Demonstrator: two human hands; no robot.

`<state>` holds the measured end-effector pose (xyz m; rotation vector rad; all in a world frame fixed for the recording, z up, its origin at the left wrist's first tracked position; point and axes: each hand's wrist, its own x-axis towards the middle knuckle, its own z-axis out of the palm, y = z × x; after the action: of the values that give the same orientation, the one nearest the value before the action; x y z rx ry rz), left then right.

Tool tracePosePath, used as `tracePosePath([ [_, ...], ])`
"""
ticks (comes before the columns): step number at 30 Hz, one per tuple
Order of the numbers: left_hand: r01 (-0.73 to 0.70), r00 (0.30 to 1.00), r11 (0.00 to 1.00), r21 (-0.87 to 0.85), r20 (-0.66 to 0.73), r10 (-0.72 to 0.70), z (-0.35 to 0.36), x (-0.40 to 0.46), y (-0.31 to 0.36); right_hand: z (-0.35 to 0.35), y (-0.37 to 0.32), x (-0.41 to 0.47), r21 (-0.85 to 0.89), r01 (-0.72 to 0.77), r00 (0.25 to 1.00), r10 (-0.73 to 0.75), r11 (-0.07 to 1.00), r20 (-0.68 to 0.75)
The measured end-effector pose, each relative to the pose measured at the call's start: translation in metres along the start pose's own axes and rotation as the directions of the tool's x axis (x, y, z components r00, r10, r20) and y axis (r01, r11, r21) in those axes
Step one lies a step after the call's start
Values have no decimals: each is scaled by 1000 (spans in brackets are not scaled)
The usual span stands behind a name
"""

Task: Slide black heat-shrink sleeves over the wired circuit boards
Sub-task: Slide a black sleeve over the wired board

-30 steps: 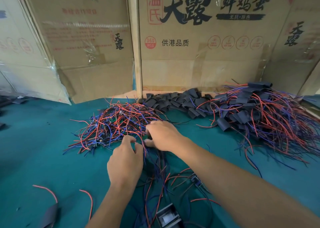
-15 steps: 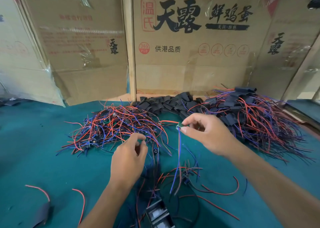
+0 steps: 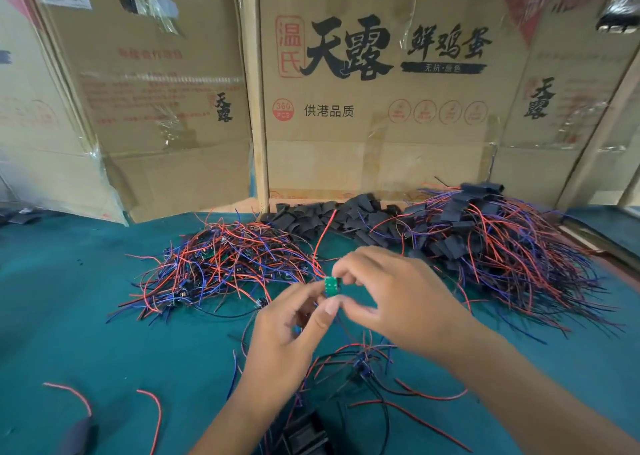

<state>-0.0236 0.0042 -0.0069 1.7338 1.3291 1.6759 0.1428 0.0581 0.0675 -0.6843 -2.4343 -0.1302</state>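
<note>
Small green circuit board [image 3: 331, 285] upright, raised above the black sleeves [image 3: 332, 214].

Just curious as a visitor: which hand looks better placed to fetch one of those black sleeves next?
Probably the right hand. The loose black sleeves lie beyond it, toward the right, while the left hand sits nearer and lower. Both hands currently pinch the small green board, so the left could keep its grip.

Teal felt-covered surface [image 3: 69, 316] backed by tall printed cardboard boxes [image 3: 381, 125] with a wooden post [image 3: 254, 108] between them
</note>
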Motion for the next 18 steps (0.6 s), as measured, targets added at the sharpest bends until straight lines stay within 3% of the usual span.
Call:
tracePosePath([
  [3, 48, 998, 993, -109, -45, -53, -2, 0, -2, 9, -5, 7, 71, 18, 998, -22, 997, 52],
  [7, 148, 982, 959, -242, -79, -172, -8, 7, -12, 17, 1, 15, 381, -43, 986, -21, 924, 164],
  [10, 243, 935, 828, -506, -107, -339, -13, 13, -21, 20, 27, 23, 458, -163, 979, 85, 874, 187],
  [13, 316, 893, 678, -664, -34, -450, -18, 14, -28, 37, 79, 40, 316, -391, 914, 325, 864, 243],
  [16, 371, 865, 630, -682, 7, -501, -19, 14, -33, 67, 135, 59, 62, -592, 788, 560, 804, 257],
  [18, 393, 858, 618, -681, 29, -513, -18, 14, -35, 84, 161, 73, -63, -637, 732, 628, 769, 265],
])
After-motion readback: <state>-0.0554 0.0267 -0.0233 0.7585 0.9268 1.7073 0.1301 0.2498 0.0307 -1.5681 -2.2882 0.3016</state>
